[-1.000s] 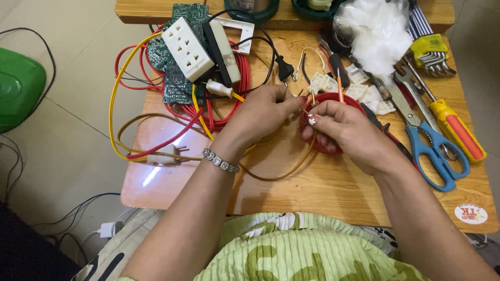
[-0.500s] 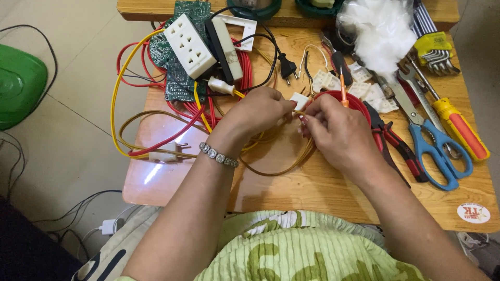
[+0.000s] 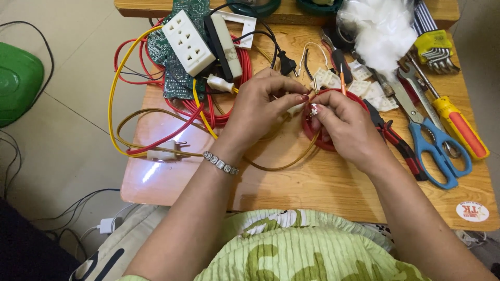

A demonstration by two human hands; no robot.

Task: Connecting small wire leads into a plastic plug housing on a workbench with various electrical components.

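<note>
Here, I look down at a wooden table crowded with wiring and tools. At the far left, off the table, a green plastic object sits on the tiled floor. On the table's left part lie loops of yellow and red wire, with a small white two-pin plug near the front edge. Behind them rests a white socket strip on a green circuit board.

My left hand, a beaded bracelet on its wrist, is closed in a pinch: thumb and forefinger grip a small white connector piece at the middle of the table. My right hand meets it there, fingertips pinched shut on a tiny metal part touching that piece. A thin brown wire curves beneath both hands, and a red ring of tape lies under my right hand.

To the right lie red-handled pliers, blue-handled scissors, and a yellow and red screwdriver. Behind them sits a clear bag of white stuffing and a set of hex keys.
</note>
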